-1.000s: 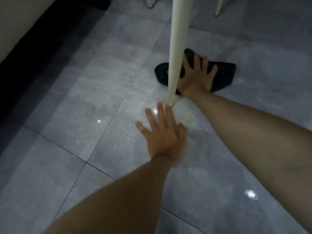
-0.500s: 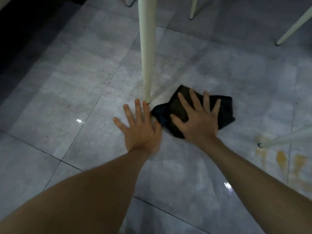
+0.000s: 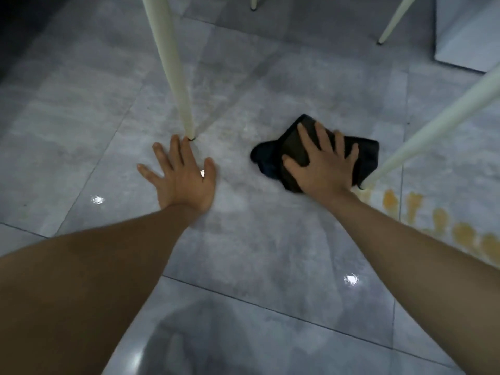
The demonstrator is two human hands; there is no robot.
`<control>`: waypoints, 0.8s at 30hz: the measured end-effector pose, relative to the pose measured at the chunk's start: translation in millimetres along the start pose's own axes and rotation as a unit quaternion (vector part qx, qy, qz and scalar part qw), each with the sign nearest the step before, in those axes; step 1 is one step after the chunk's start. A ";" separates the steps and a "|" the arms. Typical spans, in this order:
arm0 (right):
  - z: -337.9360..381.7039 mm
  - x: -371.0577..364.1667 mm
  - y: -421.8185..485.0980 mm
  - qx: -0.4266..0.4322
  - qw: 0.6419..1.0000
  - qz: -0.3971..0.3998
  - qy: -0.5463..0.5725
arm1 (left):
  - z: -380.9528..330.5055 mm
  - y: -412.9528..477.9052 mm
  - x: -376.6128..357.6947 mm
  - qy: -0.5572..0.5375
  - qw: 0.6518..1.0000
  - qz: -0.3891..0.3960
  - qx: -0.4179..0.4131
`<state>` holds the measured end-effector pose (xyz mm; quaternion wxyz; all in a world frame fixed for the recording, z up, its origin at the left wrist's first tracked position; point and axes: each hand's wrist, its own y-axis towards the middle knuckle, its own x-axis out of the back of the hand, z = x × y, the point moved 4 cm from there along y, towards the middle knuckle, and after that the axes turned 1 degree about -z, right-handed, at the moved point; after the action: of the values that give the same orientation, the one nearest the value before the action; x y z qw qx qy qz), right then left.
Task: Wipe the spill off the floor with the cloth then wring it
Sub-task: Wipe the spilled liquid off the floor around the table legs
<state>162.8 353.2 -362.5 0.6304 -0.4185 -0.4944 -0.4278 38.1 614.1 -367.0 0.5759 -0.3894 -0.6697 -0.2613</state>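
A dark crumpled cloth [image 3: 273, 155] lies on the grey tiled floor [image 3: 108, 109]. My right hand [image 3: 323, 165] presses flat on top of it, fingers spread. My left hand [image 3: 184, 177] rests palm down on the bare floor, fingers apart, its fingertips just short of a white furniture leg [image 3: 173, 69]. An orange spill [image 3: 438, 220] streaks the tiles to the right of the cloth, running toward the right edge of the view. The cloth's right edge lies close to the spill's nearest streaks.
A second white leg [image 3: 433, 131] slants down to the floor right beside the cloth. Two more pale legs [image 3: 395, 20] stand farther back, and a white panel [image 3: 465, 33] fills the top right corner. Wet glints show on the tiles.
My right hand has slid the cloth to the right, away from the left leg and up to the slanted leg near the orange spill. My left hand stayed planted on the floor.
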 end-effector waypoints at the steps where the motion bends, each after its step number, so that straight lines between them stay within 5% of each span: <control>1: -0.7 1.6 10.7 -0.026 1.000 0.011 0.003 | -0.6 0.6 1.4 -0.013 1.000 -0.013 0.000; 3: 14.6 2.8 6.8 -0.031 0.999 0.005 0.011 | -1.0 -0.7 4.5 -0.028 0.999 -0.034 0.002; 7: 21.1 -3.9 -83.3 0.118 0.992 -0.037 0.018 | -11.3 -14.5 17.0 -0.013 0.994 -0.106 -0.031; 10: 0.5 -2.0 -78.9 0.092 0.995 -0.020 0.010 | -15.1 -25.9 24.7 0.005 0.982 -0.158 -0.101; 14: 27.0 -1.6 -47.4 0.020 0.999 0.014 0.023 | -28.9 -53.9 4.8 0.013 0.980 -0.075 -0.187; 20: -6.9 -11.8 -153.2 0.120 0.991 -0.061 0.026 | -37.1 -82.5 -8.8 0.006 0.987 0.039 -0.153; 24: -28.5 -2.4 -118.2 0.007 0.999 -0.043 0.007 | -53.3 -92.1 -12.2 0.018 0.980 0.078 -0.180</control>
<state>57.4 292.8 -357.0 0.6176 -0.3896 -0.5108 -0.4537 -7.0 517.3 -359.2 0.5270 -0.5332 -0.5685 -0.3387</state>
